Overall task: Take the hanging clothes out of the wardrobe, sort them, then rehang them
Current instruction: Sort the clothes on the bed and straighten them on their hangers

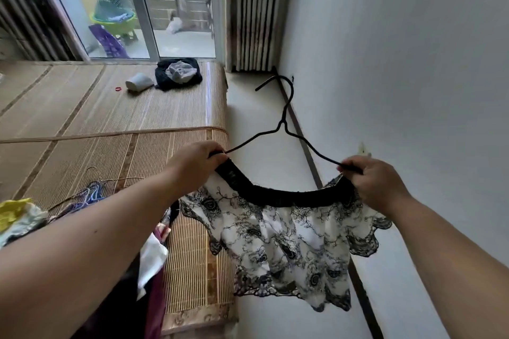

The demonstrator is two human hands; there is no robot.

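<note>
Midair, left hand (198, 163) and right hand (377, 184), grip clamped on hanger (283, 124) ends; skirt (289, 239) (likely light, limp) wants a waistband hold.

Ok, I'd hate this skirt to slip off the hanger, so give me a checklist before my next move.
1. Left hand grips one end of the hanger with the waistband: ok.
2. Right hand grips the other end: ok.
3. Waistband seated over both hanger ends: cannot tell, the fingers hide them.
4. Hanger hook free, nothing caught on it: ok.
5. Skirt clear of the clothes pile on the bed: cannot tell.
6. Rail to hang it on in view: not ok, none shows.
</note>
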